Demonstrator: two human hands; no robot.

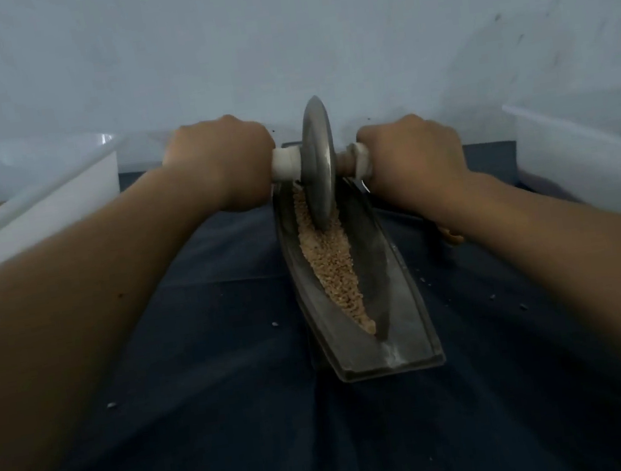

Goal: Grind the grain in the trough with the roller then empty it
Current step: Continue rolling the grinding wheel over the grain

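Both hands — left hand [222, 164] and right hand [411, 158] — wrap tight round the roller's [318, 163] handles. It stands in the trough [399, 294] on the grain [330, 260] (far end). It looks heavy, hard metal — hold both ends.

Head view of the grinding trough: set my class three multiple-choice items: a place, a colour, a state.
1. Where does the grey metal roller disc stand? A) in the dark boat-shaped metal trough, on the pale grain B) beside the trough C) lifted clear
2. What colour is the cloth under the trough? A) red B) dark blue C) yellow
3. What grips the white roller handles? A) both hands B) one hand C) neither
Answers: 1 A, its rim sits in the grain. 2 B, navy fabric surrounds the trough. 3 A, the left hand and right hand each curl round a handle.
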